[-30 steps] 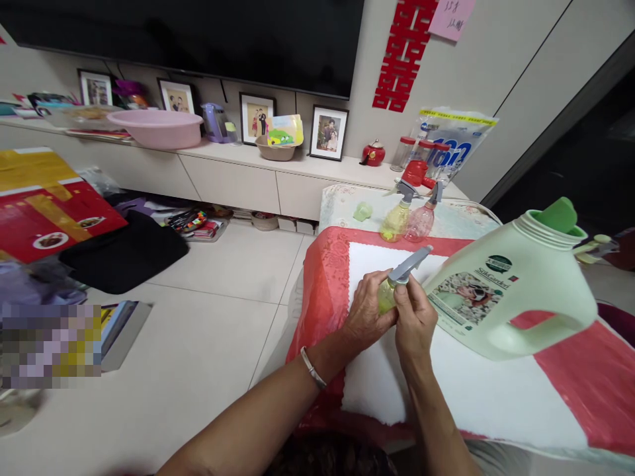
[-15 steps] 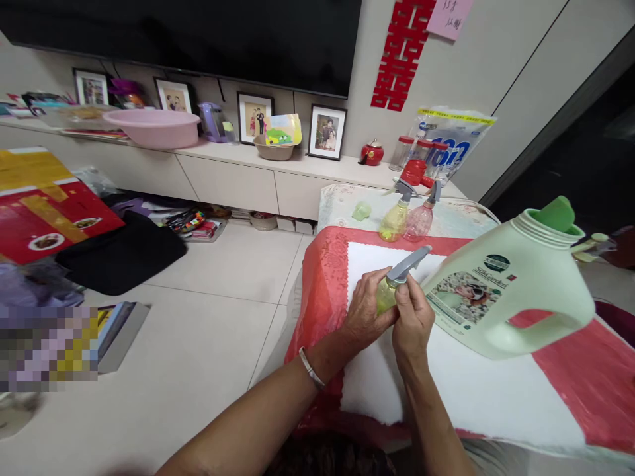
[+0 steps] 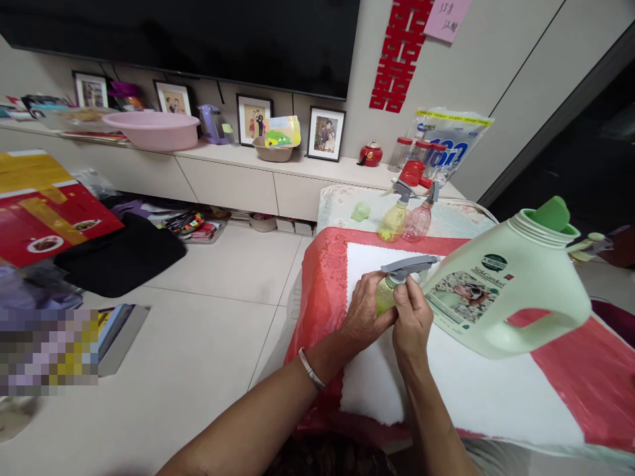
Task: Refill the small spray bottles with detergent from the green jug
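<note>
Over the white cloth (image 3: 370,390), both hands are closed on a small yellow-green spray bottle (image 3: 384,301) with a grey trigger head. My left hand (image 3: 364,314) wraps round its body. Thumb and fingers of my right hand (image 3: 413,317) pinch the collar below the head, which points to the right. Part of the body is hidden by my fingers. To the right stands a large pale green jug (image 3: 510,291), a green scoop-like piece (image 3: 553,215) in its mouth. Another yellow spray bottle (image 3: 393,221) and a pink spray bottle (image 3: 418,221) stand behind.
A red plastic sheet (image 3: 322,277) covers the table under the cloth. A pale green cap (image 3: 361,211) lies at the back. Red-lidded jars (image 3: 399,155) and a printed bag (image 3: 451,135) stand near the wall. Left on the floor are a red and yellow box (image 3: 64,215) and a black bag (image 3: 129,258).
The grey spray head has turned on the bottle, swinging from pointing up and right to lying nearly level toward the right. Both hands keep almost the same place.
</note>
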The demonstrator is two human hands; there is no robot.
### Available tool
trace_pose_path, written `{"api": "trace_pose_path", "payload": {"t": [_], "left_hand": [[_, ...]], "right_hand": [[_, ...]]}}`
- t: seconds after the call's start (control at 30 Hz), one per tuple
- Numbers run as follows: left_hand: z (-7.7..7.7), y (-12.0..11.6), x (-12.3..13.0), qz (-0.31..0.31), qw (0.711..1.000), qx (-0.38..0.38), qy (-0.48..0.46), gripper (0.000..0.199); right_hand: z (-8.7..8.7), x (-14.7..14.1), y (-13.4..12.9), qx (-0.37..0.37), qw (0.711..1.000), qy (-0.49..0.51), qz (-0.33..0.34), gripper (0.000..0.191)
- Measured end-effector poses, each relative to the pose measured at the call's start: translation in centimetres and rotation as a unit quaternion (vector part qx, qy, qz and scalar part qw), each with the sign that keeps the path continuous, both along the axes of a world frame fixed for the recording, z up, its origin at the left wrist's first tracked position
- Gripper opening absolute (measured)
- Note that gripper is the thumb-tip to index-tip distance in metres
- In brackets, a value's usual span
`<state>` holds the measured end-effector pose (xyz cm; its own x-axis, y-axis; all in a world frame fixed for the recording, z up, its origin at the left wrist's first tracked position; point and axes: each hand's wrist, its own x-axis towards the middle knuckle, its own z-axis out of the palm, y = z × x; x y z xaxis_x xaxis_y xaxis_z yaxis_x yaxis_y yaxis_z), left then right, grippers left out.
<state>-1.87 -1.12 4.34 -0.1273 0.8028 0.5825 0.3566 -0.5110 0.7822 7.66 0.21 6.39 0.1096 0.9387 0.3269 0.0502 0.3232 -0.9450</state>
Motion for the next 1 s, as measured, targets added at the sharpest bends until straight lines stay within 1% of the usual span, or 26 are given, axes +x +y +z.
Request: {"api": "trace_pose_path", "payload": {"t": [0.17,0.27,0.5,0.77,0.9,1.0], "left_hand": [[-0.3,0.1,-0.1,-0.001,1.000,0.003,0.000,0.054],[-0.5,0.2,-0.1,0.000,1.000,0.011,-0.001,0.052],[-0.3,0.1,0.1,0.007,1.000,0.017,-0.001,0.050],[-0.5,0.2,0.1,0.011,1.000,0.017,-0.003,0.051],[-0.4,0.0,0.0,-0.008,1.000,-0.004,-0.018,0.053],[-0.1,-0.2,-0.3,-0.041,0.997,-0.049,-0.048,0.060]], "right_hand": [[-0.3,-0.1,0.4,0.003,1.000,-0.001,-0.017,0.060],[-0.5,-0.4,0.5,0.008,1.000,0.005,-0.029,0.061],[0.0,-0.2,-0.3,0.012,1.000,-0.014,0.004,0.057],[-1.6,-0.5,0.7,0.007,1.000,0.012,-0.020,0.062],[-1.9,0.6,0.9,0.008,0.999,-0.009,0.034,0.061],[-2.4,2.2,0.6,0.002,0.997,-0.025,0.078,0.067]]}}
